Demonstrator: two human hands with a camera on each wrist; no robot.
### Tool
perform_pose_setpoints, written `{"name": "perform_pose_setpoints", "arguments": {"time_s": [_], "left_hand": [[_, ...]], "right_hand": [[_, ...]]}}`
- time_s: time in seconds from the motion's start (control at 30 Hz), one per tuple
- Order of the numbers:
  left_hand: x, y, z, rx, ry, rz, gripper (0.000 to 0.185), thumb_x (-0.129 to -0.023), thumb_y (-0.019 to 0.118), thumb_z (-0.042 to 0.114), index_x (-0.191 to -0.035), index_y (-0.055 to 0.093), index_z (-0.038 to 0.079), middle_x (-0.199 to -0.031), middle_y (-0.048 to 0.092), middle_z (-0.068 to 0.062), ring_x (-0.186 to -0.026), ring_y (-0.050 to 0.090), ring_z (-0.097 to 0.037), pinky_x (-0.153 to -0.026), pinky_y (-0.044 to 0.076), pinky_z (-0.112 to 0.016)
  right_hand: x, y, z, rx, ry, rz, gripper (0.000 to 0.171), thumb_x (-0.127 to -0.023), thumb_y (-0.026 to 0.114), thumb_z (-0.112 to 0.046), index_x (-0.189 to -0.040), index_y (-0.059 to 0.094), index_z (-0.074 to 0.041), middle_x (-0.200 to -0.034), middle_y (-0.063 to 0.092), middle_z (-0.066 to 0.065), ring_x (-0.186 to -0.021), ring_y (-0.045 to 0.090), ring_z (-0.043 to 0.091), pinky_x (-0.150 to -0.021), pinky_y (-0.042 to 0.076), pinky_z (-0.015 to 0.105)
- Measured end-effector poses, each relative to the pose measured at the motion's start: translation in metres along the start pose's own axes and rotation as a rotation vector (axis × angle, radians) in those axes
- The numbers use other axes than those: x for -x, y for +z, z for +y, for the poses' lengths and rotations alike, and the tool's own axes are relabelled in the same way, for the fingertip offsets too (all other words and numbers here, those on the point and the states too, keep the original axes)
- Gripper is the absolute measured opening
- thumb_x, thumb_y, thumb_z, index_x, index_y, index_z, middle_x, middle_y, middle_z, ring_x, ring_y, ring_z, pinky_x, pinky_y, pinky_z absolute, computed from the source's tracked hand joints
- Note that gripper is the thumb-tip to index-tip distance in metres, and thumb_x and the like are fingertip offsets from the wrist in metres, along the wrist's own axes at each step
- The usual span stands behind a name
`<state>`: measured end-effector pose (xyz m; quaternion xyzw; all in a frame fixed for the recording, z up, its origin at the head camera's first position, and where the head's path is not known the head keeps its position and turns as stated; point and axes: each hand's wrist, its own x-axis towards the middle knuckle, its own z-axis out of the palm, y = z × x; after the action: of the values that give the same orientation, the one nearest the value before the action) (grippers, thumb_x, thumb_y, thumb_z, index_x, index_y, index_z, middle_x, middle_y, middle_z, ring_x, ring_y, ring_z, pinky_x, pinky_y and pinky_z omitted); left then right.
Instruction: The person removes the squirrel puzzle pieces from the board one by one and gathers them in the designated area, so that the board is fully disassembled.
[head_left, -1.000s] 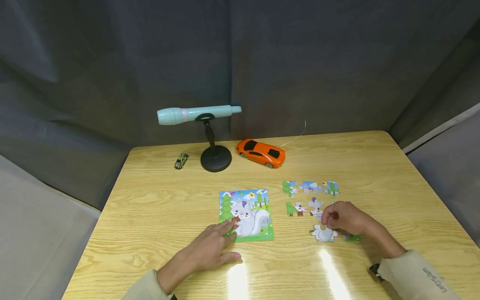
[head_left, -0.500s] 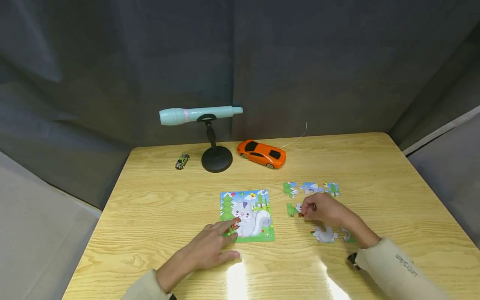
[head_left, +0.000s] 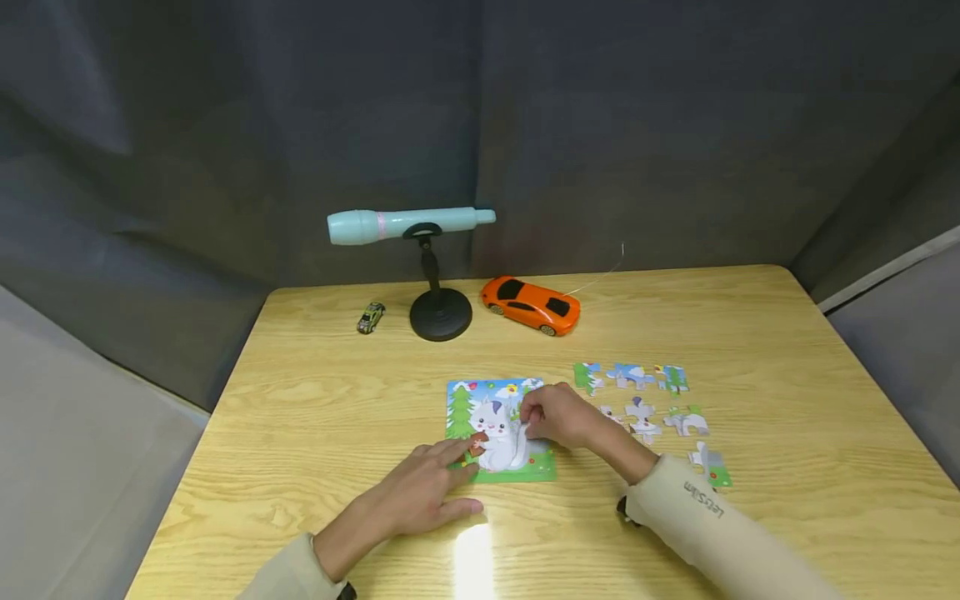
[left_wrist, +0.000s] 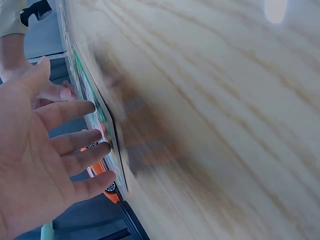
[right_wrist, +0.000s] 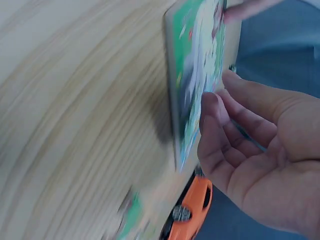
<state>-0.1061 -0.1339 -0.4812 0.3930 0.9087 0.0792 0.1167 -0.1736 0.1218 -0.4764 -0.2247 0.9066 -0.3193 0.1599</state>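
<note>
A picture board (head_left: 465, 475) with a grey squirrel holding a nut lies on the table. My left hand (head_left: 420, 496) is open from the lower left, its fingers straight and fingertips over the board's nut drawing. In the left wrist view the left hand's fingers (left_wrist: 85, 160) spread beside the board's edge. My right hand (head_left: 564, 417) is over the board's right side, by the squirrel's tail. Its fingers (right_wrist: 220, 150) are loosely bent, and no piece shows between thumb and fingertips. To the right lie cut-out jigsaw pieces (head_left: 643, 419) in loose rows; the right forearm hides some.
Along the table's back stand a light blue toy microphone (head_left: 367, 227) on a black stand (head_left: 441, 315), an orange toy car (head_left: 532, 306) with a thin wire, and a small green toy car (head_left: 371, 317). Behind hangs a dark curtain (head_left: 637, 133).
My right hand has moved left, from over the jigsaw pieces to the board's right side, uncovering pieces on the right. The left hand stays at the board.
</note>
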Motion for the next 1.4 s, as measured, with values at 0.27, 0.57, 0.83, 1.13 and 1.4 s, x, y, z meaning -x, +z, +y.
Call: {"name": "perform_pose_setpoints", "arguments": {"time_s": [0.27,0.57,0.83,1.13,1.4], "left_hand": [[0.004,-0.001,-0.001,0.036,-0.013,0.009,0.058,-0.094,0.044,0.055,-0.133,0.057,0.012,-0.152,0.035,-0.015,-0.139,0.037,-0.031,-0.106,0.038,-0.051],[0.010,-0.004,0.000,0.035,-0.014,-0.046,0.061,-0.089,0.049,0.060,-0.134,0.056,0.018,-0.151,0.027,-0.027,-0.142,0.026,-0.039,-0.106,0.034,-0.059],[0.012,-0.004,0.001,0.047,-0.056,-0.130,0.071,-0.082,0.052,0.066,-0.140,0.048,0.025,-0.151,0.020,-0.032,-0.144,0.017,-0.042,-0.109,0.027,-0.063],[0.013,-0.006,0.001,0.034,-0.052,-0.147,0.071,-0.081,0.053,0.065,-0.139,0.048,0.026,-0.151,0.021,-0.032,-0.144,0.018,-0.043,-0.109,0.027,-0.062],[0.012,-0.007,0.000,0.020,-0.041,-0.158,0.072,-0.080,0.054,0.065,-0.140,0.046,0.026,-0.151,0.020,-0.032,-0.143,0.018,-0.043,-0.109,0.028,-0.061]], "right_hand": [[-0.018,0.029,-0.027,-0.032,0.023,-0.031,0.020,-0.076,0.077,-0.005,-0.093,0.067,-0.004,-0.085,0.063,0.004,-0.073,0.051,0.011,-0.066,0.046,0.024],[-0.022,0.045,-0.038,-0.116,0.009,-0.039,0.035,-0.075,0.078,-0.009,-0.105,0.065,0.000,-0.091,0.065,0.007,-0.075,0.054,0.010,-0.066,0.047,0.022],[-0.023,0.050,-0.042,-0.095,-0.024,-0.056,0.035,-0.075,0.076,-0.006,-0.107,0.064,0.003,-0.087,0.062,0.007,-0.073,0.052,0.011,-0.066,0.045,0.022],[-0.024,0.052,-0.043,-0.092,-0.030,-0.057,0.026,-0.078,0.074,-0.006,-0.102,0.063,-0.001,-0.087,0.060,0.005,-0.076,0.051,0.012,-0.067,0.044,0.024],[-0.027,0.055,-0.043,-0.105,-0.010,0.001,0.014,-0.083,0.069,-0.006,-0.094,0.061,-0.005,-0.075,0.059,-0.001,-0.066,0.052,0.009,-0.059,0.043,0.020]]}}
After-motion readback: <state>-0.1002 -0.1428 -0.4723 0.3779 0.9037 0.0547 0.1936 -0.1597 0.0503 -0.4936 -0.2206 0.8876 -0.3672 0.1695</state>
